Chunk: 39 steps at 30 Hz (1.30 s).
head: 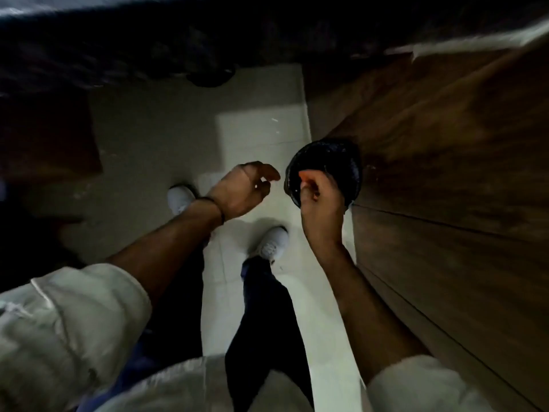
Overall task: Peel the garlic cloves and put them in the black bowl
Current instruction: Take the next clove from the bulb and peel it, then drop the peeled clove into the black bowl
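Bowl (329, 159) on edge in right hand (322, 203)

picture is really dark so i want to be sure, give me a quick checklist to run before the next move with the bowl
1. Bowl secured: ok, the right hand grips its rim.
2. Left hand free: ok, fingers relaxed, holding nothing.
3. Garlic in sight: not ok, none shows in this view.
4. Bowl contents: cannot tell, the inside is too dark.
5. Surface under the bowl: not ok, it hangs over the floor beside the wooden cabinet.
6. Worktop within reach: cannot tell, the top of the view is dark and blurred.
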Motion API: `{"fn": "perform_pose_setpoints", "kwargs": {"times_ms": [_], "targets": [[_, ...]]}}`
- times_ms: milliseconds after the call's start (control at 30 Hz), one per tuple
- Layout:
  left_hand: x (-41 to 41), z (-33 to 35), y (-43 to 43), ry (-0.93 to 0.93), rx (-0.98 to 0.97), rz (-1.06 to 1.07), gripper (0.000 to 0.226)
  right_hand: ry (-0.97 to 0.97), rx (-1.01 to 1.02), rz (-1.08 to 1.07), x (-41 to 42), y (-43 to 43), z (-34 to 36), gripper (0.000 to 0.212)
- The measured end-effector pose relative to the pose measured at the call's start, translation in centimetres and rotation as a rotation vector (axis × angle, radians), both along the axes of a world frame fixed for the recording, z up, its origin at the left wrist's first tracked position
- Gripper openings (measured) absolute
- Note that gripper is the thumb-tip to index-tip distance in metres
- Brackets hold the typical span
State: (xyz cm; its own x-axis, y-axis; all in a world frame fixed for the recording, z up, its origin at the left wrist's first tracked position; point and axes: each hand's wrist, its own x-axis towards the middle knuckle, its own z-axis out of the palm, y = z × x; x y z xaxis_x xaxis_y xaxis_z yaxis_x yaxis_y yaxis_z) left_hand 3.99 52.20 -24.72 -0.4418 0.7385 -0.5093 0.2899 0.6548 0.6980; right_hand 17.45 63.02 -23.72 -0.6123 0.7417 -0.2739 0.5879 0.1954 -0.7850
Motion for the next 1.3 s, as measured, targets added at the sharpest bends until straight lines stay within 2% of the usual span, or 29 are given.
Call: {"fn": "perform_pose_setpoints", "kwargs": {"times_ms": [267,500,667,900,1033,1200,1300], "targets": [[-3.3,17.7,-14.6,0.264,0.170,0.291,0.029,0.189,-0.013,0.344,-7.9,-10.1,16.4,0.013],[-6.1,25.8,-30.3,0.491,0.371,0.784,0.026,0.405,-0.060,0.655,-18.3,-24.0,23.5,0.012],[-7.6,27.2,-39.8,0.621,0.341,1.002,0.023,0.413,-0.071,0.905,-24.0,-32.7,25.3,0.014],[-6.5,25.8,-48.7,0.580,0.290,1.352,0.027,0.355,-0.088,1.116,-29.3,-42.9,23.6,0.012],[-5.4,24.3,-51.5,0.614,0.199,1.590,0.028,0.351,-0.089,1.311,-31.4,-47.6,22.4,0.012],[-5.2,22.7,-53.3,0.832,0.038,1.879,0.026,0.320,-0.136,1.554,-34.3,-53.2,21.5,0.013],[-5.9,22.1,-53.5,0.806,-0.009,2.015,0.022,0.339,-0.124,1.715,-35.8,-56.0,21.8,0.017]]}}
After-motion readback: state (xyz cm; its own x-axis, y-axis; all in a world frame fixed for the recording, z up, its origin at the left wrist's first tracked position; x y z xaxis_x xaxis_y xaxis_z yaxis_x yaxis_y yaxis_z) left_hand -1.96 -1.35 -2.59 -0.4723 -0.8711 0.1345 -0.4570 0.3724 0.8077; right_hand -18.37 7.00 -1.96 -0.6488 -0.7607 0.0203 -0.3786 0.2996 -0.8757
